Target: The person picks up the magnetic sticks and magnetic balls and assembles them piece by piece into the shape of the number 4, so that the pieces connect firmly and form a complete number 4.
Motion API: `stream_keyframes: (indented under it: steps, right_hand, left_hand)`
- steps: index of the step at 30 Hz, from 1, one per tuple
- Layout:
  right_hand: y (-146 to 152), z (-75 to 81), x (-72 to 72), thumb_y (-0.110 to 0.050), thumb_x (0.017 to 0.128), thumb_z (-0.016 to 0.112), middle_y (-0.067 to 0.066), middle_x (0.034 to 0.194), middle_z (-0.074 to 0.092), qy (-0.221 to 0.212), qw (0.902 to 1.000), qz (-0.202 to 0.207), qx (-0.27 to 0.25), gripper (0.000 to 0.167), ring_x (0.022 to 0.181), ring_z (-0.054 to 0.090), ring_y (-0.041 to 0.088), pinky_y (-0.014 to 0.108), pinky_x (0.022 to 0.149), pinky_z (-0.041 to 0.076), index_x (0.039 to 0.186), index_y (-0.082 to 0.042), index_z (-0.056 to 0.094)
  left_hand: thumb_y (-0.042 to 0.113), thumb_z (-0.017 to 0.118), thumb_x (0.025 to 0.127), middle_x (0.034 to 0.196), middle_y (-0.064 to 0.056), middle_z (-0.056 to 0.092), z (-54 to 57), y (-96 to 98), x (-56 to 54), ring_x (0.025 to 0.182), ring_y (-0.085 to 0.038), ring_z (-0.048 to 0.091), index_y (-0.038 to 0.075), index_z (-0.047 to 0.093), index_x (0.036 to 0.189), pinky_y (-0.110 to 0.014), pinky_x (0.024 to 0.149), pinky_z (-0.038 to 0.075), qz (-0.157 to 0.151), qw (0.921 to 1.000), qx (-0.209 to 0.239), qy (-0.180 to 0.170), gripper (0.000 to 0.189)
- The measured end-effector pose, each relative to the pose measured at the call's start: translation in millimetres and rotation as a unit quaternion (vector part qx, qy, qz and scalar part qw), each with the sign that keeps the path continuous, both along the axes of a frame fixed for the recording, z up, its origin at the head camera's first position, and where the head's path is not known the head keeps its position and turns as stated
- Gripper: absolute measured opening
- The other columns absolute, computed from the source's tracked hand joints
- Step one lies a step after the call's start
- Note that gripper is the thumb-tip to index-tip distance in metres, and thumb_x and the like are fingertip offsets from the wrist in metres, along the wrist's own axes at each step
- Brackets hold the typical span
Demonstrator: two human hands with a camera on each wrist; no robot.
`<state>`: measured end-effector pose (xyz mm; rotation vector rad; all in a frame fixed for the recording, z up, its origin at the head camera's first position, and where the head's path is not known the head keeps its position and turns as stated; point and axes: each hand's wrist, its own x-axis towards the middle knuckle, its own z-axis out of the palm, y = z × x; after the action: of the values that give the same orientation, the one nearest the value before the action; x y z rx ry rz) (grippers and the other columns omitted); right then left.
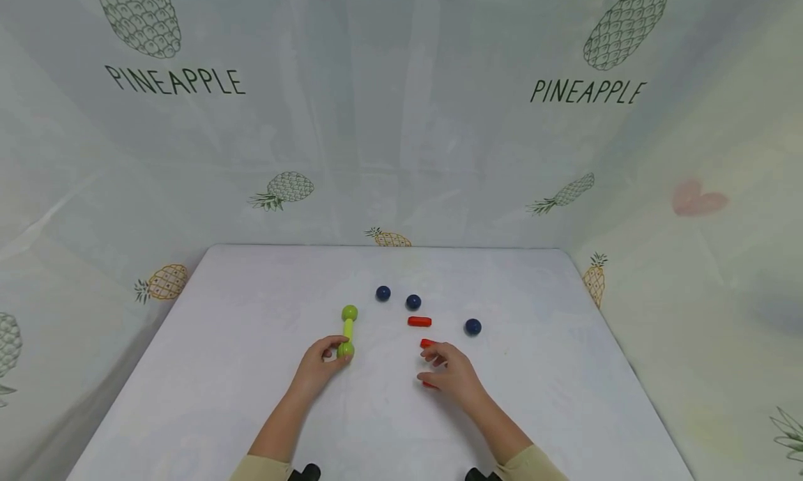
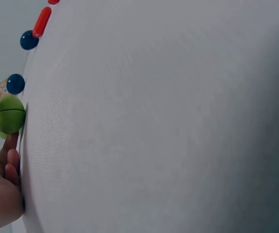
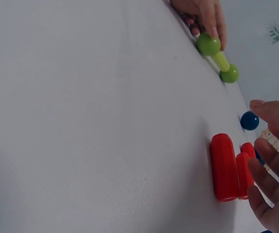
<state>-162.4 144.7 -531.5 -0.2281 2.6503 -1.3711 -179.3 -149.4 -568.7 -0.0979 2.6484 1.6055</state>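
A green toy dumbbell [image 1: 348, 330], two balls joined by a paler yellow-green bar, lies on the white table. My left hand [image 1: 315, 367] pinches its near ball between thumb and fingers; in the left wrist view this ball [image 2: 9, 115] has a dark seam line round it. To the right, my right hand [image 1: 458, 378] hovers with fingers spread and slightly bent, nothing between them. Under and beside it lie red sticks: one [image 1: 429, 343] at its fingertips and another [image 1: 430, 385] mostly hidden below the thumb. The third red stick [image 1: 419, 321] lies farther back.
Two dark blue balls [image 1: 383, 293] [image 1: 413, 302] sit behind the sticks, and a third blue ball [image 1: 473, 327] sits to the right. A pineapple-print cloth [image 1: 389, 132] hangs behind the table's back edge and down both sides.
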Motion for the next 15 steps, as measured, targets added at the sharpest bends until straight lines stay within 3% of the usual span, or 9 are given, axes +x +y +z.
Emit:
stream_keyframes:
  steps: [9,15]
  right_hand:
    - [5.7,-10.9,-3.4,-0.014,0.074,0.086,0.0,0.094,0.061,-0.01,0.9997,0.023,0.008,0.035,0.088,0.055,0.019,0.028,0.072,0.049,0.102,-0.009,0.067]
    - [10.9,-17.6,-3.6,-0.017,0.074,0.086,-0.004,0.089,0.057,-0.019,0.999,0.027,0.031,0.032,0.083,0.051,0.017,0.027,0.068,0.047,0.099,-0.014,0.067]
  left_hand:
    - [0.016,0.076,0.085,0.105,-0.003,0.062,1.9,-1.1,-2.1,0.089,-0.019,0.047,0.01,0.068,0.116,-0.033,0.075,0.039,0.008,0.9997,0.012,-0.017,0.033]
    - [0.012,0.076,0.084,0.102,-0.004,0.062,1.0,-0.9,-2.7,0.087,-0.018,0.046,0.008,0.069,0.113,-0.031,0.074,0.039,0.009,0.9998,0.017,-0.006,0.031]
